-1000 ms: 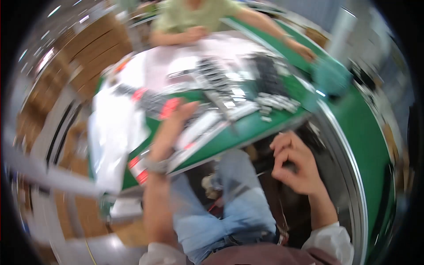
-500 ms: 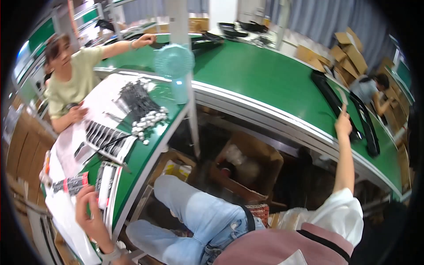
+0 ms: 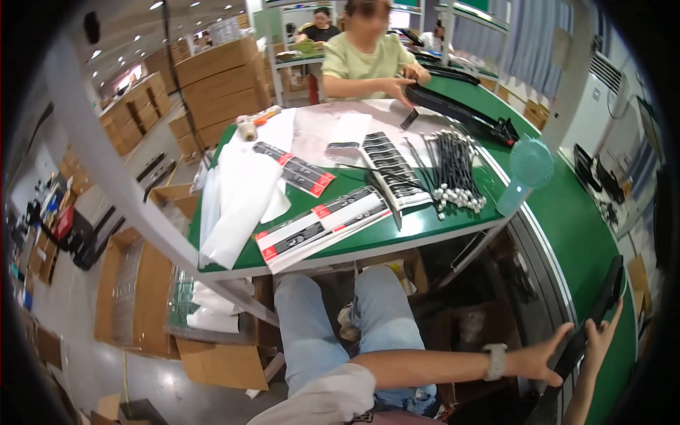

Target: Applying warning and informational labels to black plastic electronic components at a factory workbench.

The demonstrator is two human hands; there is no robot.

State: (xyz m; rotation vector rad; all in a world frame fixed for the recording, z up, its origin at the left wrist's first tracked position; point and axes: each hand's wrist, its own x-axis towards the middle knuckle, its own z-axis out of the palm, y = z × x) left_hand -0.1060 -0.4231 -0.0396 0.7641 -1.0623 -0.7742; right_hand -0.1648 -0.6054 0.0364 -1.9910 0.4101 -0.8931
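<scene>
A long black bar lies on the green conveyor belt at the far right. My left hand, with a white watch on its wrist, reaches across my lap and grips the bar's near end. My right hand comes up from the lower right corner and holds the same bar along its right edge. My knees in blue jeans are below the table.
On the green table ahead lie printed black-and-red packaging sleeves, white bags, a bundle of black rods with white tips and a teal hand fan. A person in a light green shirt works opposite. Cardboard boxes stand to the left.
My head has turned back toward the table. My left hand left the packaging at the table's left and crossed over to the black bar, where my right hand was.
</scene>
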